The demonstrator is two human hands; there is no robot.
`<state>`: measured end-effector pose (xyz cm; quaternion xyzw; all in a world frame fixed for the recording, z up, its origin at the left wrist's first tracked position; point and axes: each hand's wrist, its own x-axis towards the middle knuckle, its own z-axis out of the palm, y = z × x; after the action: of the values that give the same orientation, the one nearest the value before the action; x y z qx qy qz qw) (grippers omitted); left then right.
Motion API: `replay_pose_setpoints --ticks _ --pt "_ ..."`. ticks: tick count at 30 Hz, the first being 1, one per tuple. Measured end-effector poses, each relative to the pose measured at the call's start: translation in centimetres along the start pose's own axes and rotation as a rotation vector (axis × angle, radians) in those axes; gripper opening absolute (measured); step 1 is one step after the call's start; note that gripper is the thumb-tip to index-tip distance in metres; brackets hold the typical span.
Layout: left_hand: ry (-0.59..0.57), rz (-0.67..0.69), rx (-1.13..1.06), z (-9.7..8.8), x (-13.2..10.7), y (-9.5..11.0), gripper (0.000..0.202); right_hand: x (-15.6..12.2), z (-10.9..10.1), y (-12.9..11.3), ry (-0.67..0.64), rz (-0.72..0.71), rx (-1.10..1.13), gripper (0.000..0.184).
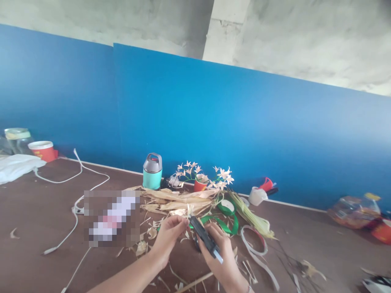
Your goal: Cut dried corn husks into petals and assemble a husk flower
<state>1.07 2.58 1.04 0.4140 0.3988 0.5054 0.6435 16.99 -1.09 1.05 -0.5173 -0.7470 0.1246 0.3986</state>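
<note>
At the far left of the brown counter (27, 203) sat a clear jar with a pale lid (18, 138), a red cup with a white rim (45, 153) and, in front, a crumpled white sheet (18, 166). A thin white cable (65, 237) trailed rightward, beside a pixelated patch whose contents could not be made out. Next stood a teal flask with a grey handled lid (152, 178).

The left hand (167, 235) came next, its grip's thumb and forefinger pressed together at the tip of a slim black tool with a translucent rod (204, 236); whether they pinched anything small, I could not tell. Long tan dried husks (175, 197) lay beyond, with pale blossoms on green stems (224, 176) about a red cylindrical cup (200, 187). The tool slanted across the right hand (224, 249), whose grip was closed around it.

Further right lay a green ribbon (234, 224), a coiled white band (254, 248), a small white cup (257, 197) and a transparent container with a yellow cap (354, 211).
</note>
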Motion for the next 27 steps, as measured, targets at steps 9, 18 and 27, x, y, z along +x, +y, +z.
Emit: replay_pose_setpoints --ticks 9,18,27 --pt "0.011 -0.003 0.025 -0.01 -0.06 0.06 0.03 0.06 0.01 0.14 0.021 -0.019 -0.007 0.013" --pt "-0.036 -0.029 -0.002 -0.5 0.51 -0.68 0.03 0.14 -0.23 -0.2 0.009 -0.009 -0.007 0.013" --pt "-0.015 -0.015 0.032 -0.19 0.28 -0.03 0.033 0.08 -0.18 -0.05 0.015 -0.029 -0.001 0.014"
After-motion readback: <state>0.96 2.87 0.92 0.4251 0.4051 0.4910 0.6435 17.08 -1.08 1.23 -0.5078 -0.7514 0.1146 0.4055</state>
